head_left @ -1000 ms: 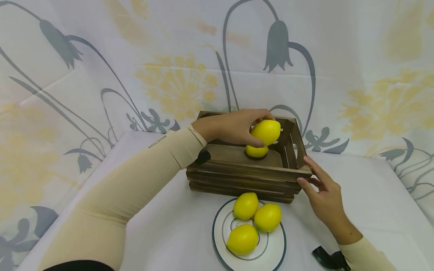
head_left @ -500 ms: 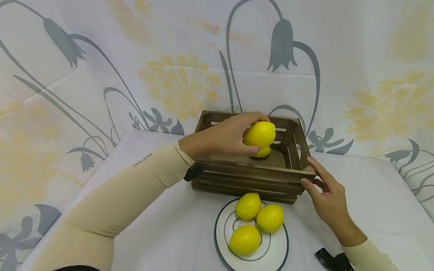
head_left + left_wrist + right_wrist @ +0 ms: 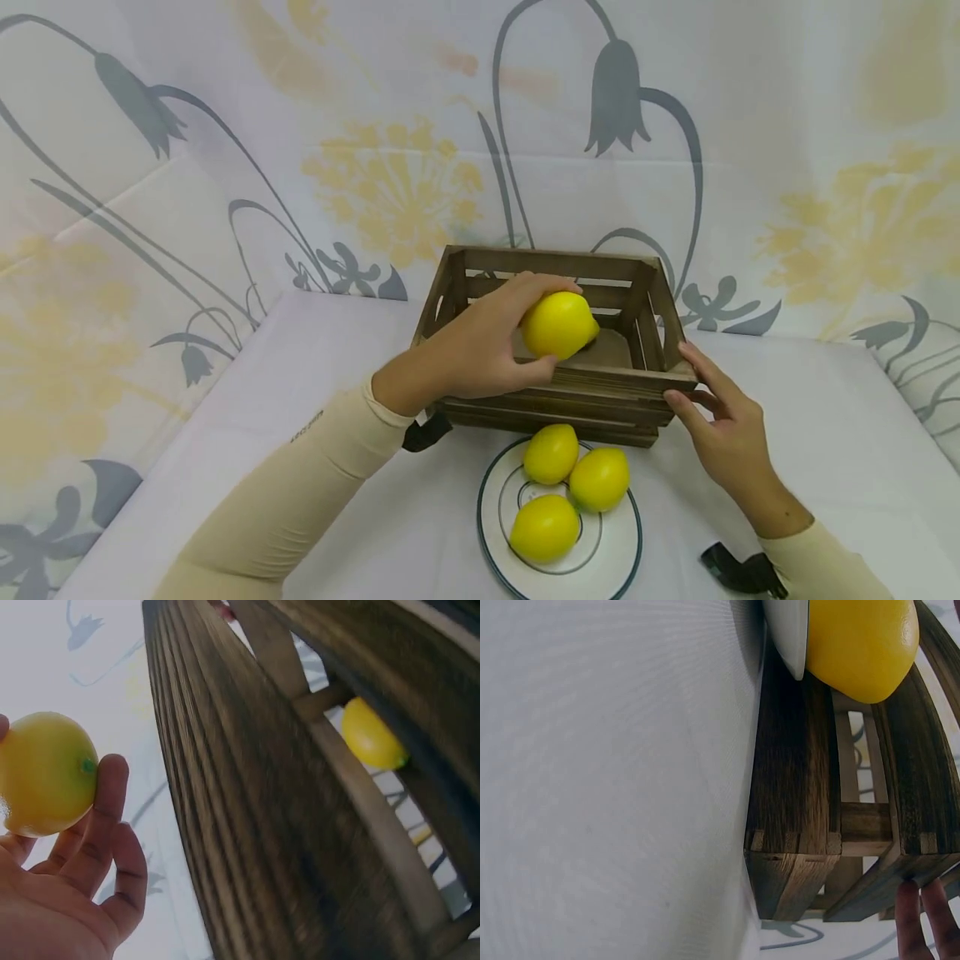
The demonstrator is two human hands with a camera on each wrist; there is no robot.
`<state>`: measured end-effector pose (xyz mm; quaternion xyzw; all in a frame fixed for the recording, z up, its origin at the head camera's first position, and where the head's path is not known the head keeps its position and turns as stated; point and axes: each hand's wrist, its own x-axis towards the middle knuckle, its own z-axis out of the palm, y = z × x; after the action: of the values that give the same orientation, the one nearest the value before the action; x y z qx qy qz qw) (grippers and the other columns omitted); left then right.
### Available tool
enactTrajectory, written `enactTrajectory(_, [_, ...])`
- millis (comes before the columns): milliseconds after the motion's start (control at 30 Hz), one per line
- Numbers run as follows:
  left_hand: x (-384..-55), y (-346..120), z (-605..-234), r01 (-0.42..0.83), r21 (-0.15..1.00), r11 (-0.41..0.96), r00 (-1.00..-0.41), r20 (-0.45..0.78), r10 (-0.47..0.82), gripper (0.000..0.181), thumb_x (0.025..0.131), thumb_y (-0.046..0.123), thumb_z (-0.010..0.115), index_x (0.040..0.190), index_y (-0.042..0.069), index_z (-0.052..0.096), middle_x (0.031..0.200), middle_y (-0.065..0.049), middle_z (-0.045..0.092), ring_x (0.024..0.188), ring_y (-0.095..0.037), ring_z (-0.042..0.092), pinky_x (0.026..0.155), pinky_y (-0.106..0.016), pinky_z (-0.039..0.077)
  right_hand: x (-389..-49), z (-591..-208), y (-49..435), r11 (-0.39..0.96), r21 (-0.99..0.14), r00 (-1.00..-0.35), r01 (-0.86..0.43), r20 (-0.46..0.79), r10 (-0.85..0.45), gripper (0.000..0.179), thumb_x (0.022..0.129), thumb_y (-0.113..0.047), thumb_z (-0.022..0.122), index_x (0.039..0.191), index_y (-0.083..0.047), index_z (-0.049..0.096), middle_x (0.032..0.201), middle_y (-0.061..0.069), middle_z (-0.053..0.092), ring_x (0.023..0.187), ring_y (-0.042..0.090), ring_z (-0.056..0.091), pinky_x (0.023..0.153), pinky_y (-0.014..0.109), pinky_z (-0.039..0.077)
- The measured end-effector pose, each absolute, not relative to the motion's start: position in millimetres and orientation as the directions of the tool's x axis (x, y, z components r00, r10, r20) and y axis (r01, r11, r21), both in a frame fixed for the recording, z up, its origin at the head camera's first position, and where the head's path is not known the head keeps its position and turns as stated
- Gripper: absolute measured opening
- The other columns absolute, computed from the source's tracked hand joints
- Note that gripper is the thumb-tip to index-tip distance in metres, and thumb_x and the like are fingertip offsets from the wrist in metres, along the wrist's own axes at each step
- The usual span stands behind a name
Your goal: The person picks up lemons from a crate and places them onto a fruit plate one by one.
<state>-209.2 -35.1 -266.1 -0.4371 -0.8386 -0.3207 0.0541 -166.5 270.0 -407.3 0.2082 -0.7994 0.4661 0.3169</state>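
Left hand (image 3: 483, 346) grips a lemon (image 3: 557, 325) by the front edge of the crate (image 3: 615, 383); right hand (image 3: 722, 433) pinches its front right corner. We should brace there, lemon clearing that edge.

1. A pale, printed fabric backdrop (image 3: 757, 75) hung behind the white worktop (image 3: 360, 508) and along both its sides, with a faint horizontal crease running across it.
2. A large grey bellflower print (image 3: 617, 98) drooped from an arched stem at upper middle; a second grey bellflower (image 3: 141, 104) leaned at upper left.
3. A yellow umbel print (image 3: 397, 192) spread lower down between those two, and another yellow umbel (image 3: 862, 225) lay towards the right.
4. The worktop's surface looked finely textured in the right wrist view.
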Motion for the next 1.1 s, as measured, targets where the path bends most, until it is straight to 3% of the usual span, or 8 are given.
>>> enactTrajectory(200, [-198, -41, -276, 0.772, 0.56, 0.3, -0.576, 0.417, 0.703, 0.066, 0.083, 0.017, 0.07, 0.143, 0.016, 0.043, 0.139, -0.002, 0.05, 0.107, -0.012, 0.056, 0.089, -0.022, 0.054, -169, -408, 271, 0.475, -0.616, -0.711, -0.628, 0.703, -0.03, 0.062, 0.082, 0.016, 0.071, 0.14, 0.003, 0.054, 0.149, -0.011, 0.052, 0.118, -0.007, 0.056, 0.093, 0.004, 0.044])
enactTrajectory(567, [-185, -54, -292, 0.761, 0.611, 0.218, -0.555, 0.439, 0.707, 0.065, 0.083, 0.016, 0.071, 0.141, 0.013, 0.042, 0.136, -0.002, 0.052, 0.105, -0.013, 0.056, 0.091, -0.025, 0.054, -167, -408, 270, 0.475, -0.621, -0.718, -0.624, 0.695, -0.036, 0.062, 0.082, 0.016, 0.07, 0.14, 0.004, 0.053, 0.15, -0.011, 0.051, 0.121, -0.007, 0.055, 0.094, 0.004, 0.044])
enactTrajectory(1100, [-181, -67, -309, 0.73, 0.668, 0.145, -0.487, 0.359, 0.796, 0.064, 0.083, 0.013, 0.073, 0.139, 0.01, 0.044, 0.137, -0.004, 0.053, 0.108, -0.011, 0.057, 0.093, -0.024, 0.055, -168, -409, 267, 0.456, -0.64, -0.726, -0.618, 0.687, -0.019, 0.063, 0.082, 0.02, 0.067, 0.141, 0.004, 0.052, 0.15, -0.004, 0.052, 0.131, -0.005, 0.05, 0.095, 0.004, 0.044])
